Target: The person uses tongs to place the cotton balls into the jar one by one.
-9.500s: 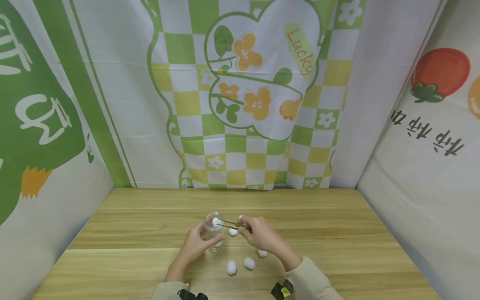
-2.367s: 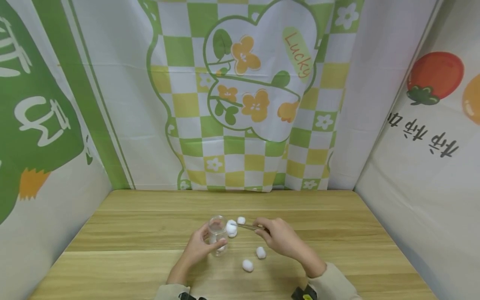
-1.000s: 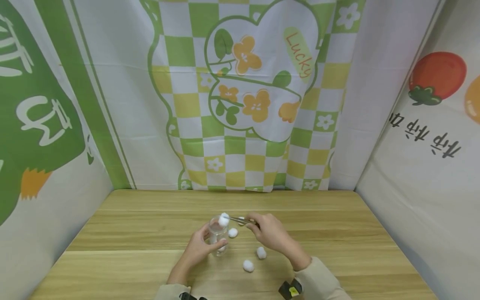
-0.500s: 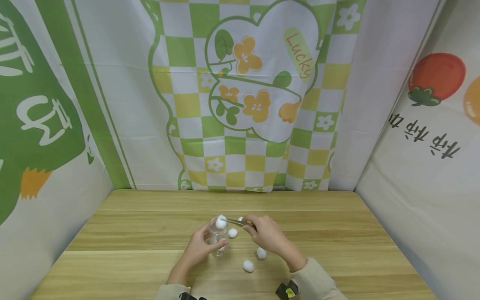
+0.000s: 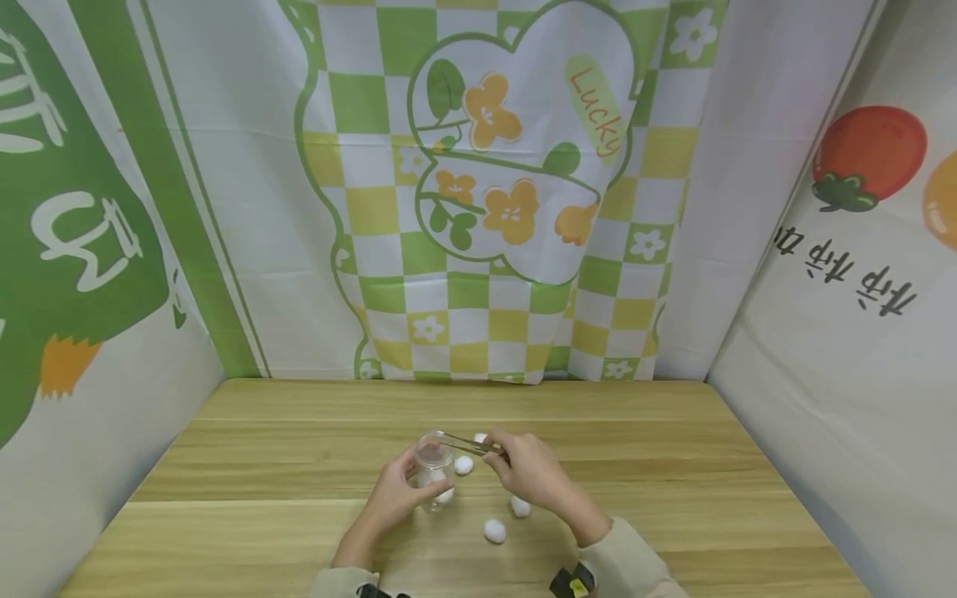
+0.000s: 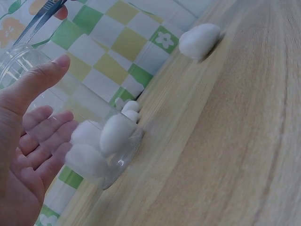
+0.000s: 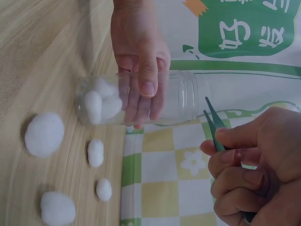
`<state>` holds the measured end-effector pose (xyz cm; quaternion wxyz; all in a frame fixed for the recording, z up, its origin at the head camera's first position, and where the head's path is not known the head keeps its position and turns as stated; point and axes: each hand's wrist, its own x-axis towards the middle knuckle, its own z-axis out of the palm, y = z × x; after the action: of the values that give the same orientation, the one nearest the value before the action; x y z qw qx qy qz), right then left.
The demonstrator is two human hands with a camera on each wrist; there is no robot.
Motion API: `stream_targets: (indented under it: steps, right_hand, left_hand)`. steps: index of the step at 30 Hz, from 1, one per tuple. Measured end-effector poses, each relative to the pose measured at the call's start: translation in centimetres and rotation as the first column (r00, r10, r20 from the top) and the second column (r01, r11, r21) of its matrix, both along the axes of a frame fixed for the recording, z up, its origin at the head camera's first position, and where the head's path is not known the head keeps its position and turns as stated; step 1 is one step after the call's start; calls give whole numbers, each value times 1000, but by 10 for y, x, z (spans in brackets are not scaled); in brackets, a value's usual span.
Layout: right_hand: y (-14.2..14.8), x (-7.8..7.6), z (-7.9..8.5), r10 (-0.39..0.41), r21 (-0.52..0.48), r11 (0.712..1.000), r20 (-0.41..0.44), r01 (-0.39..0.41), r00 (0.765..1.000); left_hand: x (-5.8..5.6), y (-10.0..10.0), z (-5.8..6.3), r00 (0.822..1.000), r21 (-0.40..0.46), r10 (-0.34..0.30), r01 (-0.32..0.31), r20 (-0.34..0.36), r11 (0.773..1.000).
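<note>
My left hand (image 5: 399,492) wraps round a clear, lidless jar (image 7: 181,96) standing upright on the table. Several white cotton balls (image 7: 101,101) lie at the jar's bottom. In my right hand (image 5: 529,469) a pair of metal tweezers (image 5: 467,444) is pinched between thumb and fingers. The tweezers' tips are apart with nothing between them, just by the jar's mouth. Right of the jar lies a cotton ball (image 5: 464,465), and another (image 5: 480,438) sits behind it, partly covered by the right hand. Nearer the front are two more cotton balls, one (image 5: 495,531) fully visible and one (image 5: 521,506) by the right wrist.
The wooden table (image 5: 299,440) carries the jar and loose cotton balls. Patterned cloth (image 5: 463,332) hangs at the back edge, with printed cloths along the left and right sides. Dark devices (image 5: 572,581) are strapped at the sleeves.
The cotton ball held in the tweezers over the jar's mouth has been let go and has dropped inside. Earlier, the tweezers lifted it from beside the jar. The left hand stays on the jar.
</note>
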<state>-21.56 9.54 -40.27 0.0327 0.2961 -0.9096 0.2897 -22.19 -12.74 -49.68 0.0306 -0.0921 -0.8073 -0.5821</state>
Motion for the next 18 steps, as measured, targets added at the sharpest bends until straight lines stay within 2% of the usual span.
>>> stream_targets:
  steps: [18]
  right_hand:
    - [7,-2,-3,-19,-28,999,40,20,999]
  left_hand:
    - [1,0,1,1000,-2,18,-18,21,1000]
